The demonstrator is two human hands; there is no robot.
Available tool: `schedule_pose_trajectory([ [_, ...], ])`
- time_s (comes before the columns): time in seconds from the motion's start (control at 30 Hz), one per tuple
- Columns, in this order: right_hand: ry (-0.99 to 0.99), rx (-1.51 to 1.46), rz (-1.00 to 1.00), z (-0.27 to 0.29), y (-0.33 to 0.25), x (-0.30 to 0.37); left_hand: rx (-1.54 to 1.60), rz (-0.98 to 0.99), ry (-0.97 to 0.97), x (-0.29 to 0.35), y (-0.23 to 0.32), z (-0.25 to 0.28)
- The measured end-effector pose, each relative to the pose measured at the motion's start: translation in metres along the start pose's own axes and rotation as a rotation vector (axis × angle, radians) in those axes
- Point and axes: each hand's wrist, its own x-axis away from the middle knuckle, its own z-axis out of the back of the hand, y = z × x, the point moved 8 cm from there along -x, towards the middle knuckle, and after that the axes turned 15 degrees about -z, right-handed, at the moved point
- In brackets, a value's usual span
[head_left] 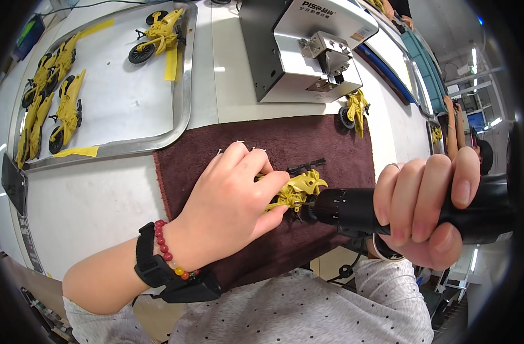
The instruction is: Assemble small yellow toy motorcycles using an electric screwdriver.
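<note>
Far left of hands: metal tray (184, 86) holding finished yellow toy motorcycles (55, 97). Left hand (233, 200) curled, fingers pressing yellow toy motorcycle (299, 189) down onto brown mat (307, 143). Toy lies between hands, touching left fingertips, long axis roughly left-right. Right hand (428, 209) wrapped tight around black electric screwdriver (353, 209), barrel horizontal, tip meeting toy's right side. Left hand nearer toy. Beyond hands: grey screw feeder (307, 46), another yellow toy (353, 109) beside it.

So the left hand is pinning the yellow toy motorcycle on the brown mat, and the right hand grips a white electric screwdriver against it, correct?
Not quite: the head view shows the electric screwdriver is black, not white. The rest holds: the left hand pins the yellow toy motorcycle on the brown mat, and the right hand grips the tool.
</note>
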Motion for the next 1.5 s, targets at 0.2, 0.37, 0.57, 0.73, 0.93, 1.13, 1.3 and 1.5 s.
schedule_pose_trajectory([
  [0.2,0.004,-0.038,0.062,0.002,0.006,0.003,-0.001,0.0,0.0,0.001,-0.001,-0.001],
  [0.37,-0.01,0.005,0.028,-0.002,0.007,0.002,-0.023,0.012,-0.04,-0.001,0.002,-0.001],
  [0.57,-0.124,0.088,0.091,-0.022,0.012,-0.001,-0.038,0.03,-0.027,0.005,-0.001,0.0],
  [0.73,-0.031,0.076,0.011,-0.012,0.009,0.002,-0.038,-0.005,-0.022,-0.001,0.004,0.0],
  [0.93,-0.082,-0.044,0.115,0.0,0.006,0.014,-0.043,-0.005,-0.007,0.002,0.002,-0.002],
  [1.13,0.006,-0.117,0.228,0.012,-0.021,0.019,-0.039,-0.013,-0.012,0.0,0.003,-0.001],
  [1.3,0.03,-0.131,0.232,0.013,-0.02,0.016,-0.044,0.003,-0.017,0.001,0.001,-0.001],
  [1.5,0.138,-0.155,0.269,0.019,-0.014,0.02,-0.007,0.012,0.056,0.001,0.0,0.005],
])
